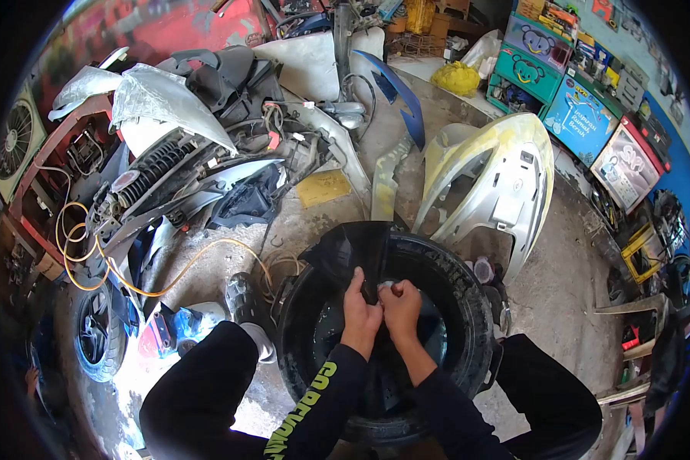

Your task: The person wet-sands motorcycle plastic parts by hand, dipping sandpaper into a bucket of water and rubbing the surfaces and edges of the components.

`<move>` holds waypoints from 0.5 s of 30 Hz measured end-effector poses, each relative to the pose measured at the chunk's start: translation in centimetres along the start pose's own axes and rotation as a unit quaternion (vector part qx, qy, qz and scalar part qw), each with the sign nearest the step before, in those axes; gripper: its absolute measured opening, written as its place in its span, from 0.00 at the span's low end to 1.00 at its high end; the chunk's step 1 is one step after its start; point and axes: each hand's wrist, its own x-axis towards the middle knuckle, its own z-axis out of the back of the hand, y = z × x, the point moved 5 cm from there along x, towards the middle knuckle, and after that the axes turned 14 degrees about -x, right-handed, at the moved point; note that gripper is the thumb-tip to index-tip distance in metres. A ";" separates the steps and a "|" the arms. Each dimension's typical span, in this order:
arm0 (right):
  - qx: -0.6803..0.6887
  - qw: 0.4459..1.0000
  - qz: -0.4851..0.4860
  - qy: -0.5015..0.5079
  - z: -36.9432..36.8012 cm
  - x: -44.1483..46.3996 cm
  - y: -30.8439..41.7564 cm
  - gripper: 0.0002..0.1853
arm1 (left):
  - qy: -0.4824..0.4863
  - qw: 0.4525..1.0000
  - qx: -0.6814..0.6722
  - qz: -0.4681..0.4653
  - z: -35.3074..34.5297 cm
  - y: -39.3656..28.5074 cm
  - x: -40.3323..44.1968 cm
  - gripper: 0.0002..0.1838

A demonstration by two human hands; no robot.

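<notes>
A large black tub [474, 314] stands between my knees, with liquid showing at its bottom. Over its far left side a glossy black panel [354, 249], which looks like a plastic motorcycle body part, is tilted upward. My left hand [363, 316] grips the panel's lower part, thumb pointing up along it. Close beside it, my right hand [402, 310] is closed with fingers pinched at the panel's edge. Something small and pale shows at those fingertips, too hidden to name. The lower end of the panel is lost against the dark tub.
A silver and yellowish fairing [525, 184] lies beyond the tub to the right. Motorcycle parts with a shock absorber [155, 172] are piled at left. An orange hose [178, 290] crosses the floor. Drawers [527, 73] stand at back right, a wheel [100, 330] at left.
</notes>
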 end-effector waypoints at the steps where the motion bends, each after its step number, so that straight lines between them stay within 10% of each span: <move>1: 0.014 1.000 0.001 -0.001 0.0 -0.1 0.0 0.13 | 0.000 1.000 -0.003 -0.002 0.2 0.2 0.1 0.14; 15: 0.044 0.999 -0.020 0.013 -0.7 -0.1 -1.2 0.14 | -0.010 1.000 -0.003 -0.028 -0.2 0.2 0.0 0.10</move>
